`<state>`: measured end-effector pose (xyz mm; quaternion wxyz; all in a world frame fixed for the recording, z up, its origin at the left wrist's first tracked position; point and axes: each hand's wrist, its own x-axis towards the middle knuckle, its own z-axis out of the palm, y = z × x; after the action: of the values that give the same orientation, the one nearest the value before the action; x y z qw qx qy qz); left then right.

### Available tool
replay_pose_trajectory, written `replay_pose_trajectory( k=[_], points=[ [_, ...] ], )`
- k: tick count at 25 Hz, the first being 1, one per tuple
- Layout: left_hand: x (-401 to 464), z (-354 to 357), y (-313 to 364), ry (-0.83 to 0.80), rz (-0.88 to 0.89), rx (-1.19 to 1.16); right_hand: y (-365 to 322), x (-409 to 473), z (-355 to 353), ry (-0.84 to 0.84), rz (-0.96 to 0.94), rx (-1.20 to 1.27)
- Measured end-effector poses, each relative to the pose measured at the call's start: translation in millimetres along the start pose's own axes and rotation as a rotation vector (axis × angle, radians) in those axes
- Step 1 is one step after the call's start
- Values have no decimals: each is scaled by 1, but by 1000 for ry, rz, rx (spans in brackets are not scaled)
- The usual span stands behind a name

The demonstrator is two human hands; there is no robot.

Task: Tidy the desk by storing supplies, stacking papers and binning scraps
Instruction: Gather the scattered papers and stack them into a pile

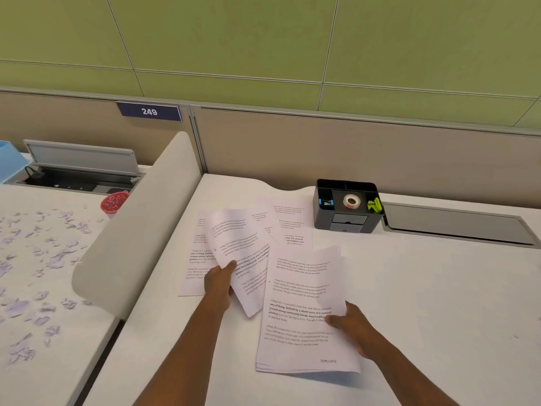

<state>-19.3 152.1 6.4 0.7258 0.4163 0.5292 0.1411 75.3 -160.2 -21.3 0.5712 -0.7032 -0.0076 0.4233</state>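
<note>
Printed white paper sheets are lying fanned on the white desk. Left hand is pinching one curled sheet; right hand is gripping the stacked pile, thumb on top.

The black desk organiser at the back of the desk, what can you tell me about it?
The desk organiser is a dark, plastic-looking box with rounded corners, standing upright near the partition, right of the loose papers. Its top is split into compartments: a tape roll lies in the middle one, blue clips sit on the left, a yellow-green item on the right. Two small grey drawers in front look closed. Neither hand touches it.
</note>
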Motion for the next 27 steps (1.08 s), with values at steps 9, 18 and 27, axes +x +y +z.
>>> replay_pose_trajectory(
  k=[9,18,27],
  points=[
    [-7,-3,18,-42,346,108,-6,-6,-4,-77,-90,102],
    [-42,-42,105,-445,407,-226,-48,-6,-6,13,-194,201],
    [-70,-12,48,-390,378,417,-81,-14,29,-80,-281,228]
  ],
)
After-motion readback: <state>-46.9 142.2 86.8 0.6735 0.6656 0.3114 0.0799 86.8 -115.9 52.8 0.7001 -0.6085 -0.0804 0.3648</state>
